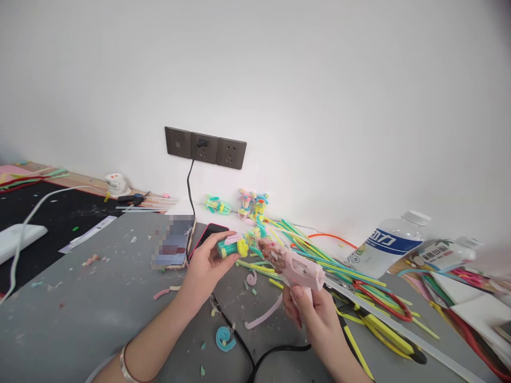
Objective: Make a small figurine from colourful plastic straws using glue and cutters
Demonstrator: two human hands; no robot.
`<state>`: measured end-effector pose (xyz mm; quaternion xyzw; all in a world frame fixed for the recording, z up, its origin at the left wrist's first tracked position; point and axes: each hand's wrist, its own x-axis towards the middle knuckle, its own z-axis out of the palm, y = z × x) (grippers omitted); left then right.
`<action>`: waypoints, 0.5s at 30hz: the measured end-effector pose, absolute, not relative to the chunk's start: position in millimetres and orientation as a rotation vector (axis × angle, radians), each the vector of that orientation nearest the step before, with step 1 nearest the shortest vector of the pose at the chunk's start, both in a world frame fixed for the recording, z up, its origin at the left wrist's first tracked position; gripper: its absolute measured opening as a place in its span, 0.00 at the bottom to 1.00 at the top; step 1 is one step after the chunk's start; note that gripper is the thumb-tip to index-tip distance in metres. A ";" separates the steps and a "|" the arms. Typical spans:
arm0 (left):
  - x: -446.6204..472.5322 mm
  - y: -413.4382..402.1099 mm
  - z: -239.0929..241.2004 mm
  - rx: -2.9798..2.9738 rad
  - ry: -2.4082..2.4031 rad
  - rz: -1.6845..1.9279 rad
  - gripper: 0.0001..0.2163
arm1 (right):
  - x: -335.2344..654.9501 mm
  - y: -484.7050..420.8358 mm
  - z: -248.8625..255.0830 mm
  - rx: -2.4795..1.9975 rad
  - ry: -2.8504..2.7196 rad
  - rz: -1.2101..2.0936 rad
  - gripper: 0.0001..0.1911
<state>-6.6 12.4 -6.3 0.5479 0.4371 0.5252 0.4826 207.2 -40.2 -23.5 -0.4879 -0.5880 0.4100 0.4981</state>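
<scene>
In the middle of the head view, my left hand (207,266) is closed round a small green and yellow pipe-cleaner figure (231,247), gripping it between thumb and fingers. My right hand (313,314) is wrapped around the handle of a pink hot glue gun (301,271). Its brown-stained nozzle end points left at the figure, very near it; whether they touch I cannot tell. From the gun's rear a long translucent glue stick (399,330) runs down to the right. A blue pipe-cleaner coil (225,339) and a lilac coil (251,277) lie below the hands.
Finished-looking pipe-cleaner figures (253,204) stand against the wall. Loose pipe cleaners (319,250) spread behind the glue gun. Yellow-handled pliers (383,332) lie at right, near a plastic bottle (389,242). A phone (174,242) rests at left. A black cord (239,338) crosses the grey mat (99,303).
</scene>
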 end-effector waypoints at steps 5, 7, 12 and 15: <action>-7.2 11.0 -3.4 1.357 1.054 1.254 0.21 | 207.2 -39.6 -22.0 -1.178 -1.458 1.037 0.31; -7.3 11.0 -3.5 1.362 1.047 1.260 0.21 | 207.7 -39.8 -22.0 -1.181 -1.473 1.037 0.31; -7.1 11.4 -4.6 1.383 1.024 1.275 0.20 | 206.1 -40.8 -19.8 -1.207 -1.452 1.059 0.31; -7.3 11.2 -4.0 1.393 1.027 1.275 0.21 | 205.3 -41.6 -19.9 -1.238 -1.426 1.055 0.30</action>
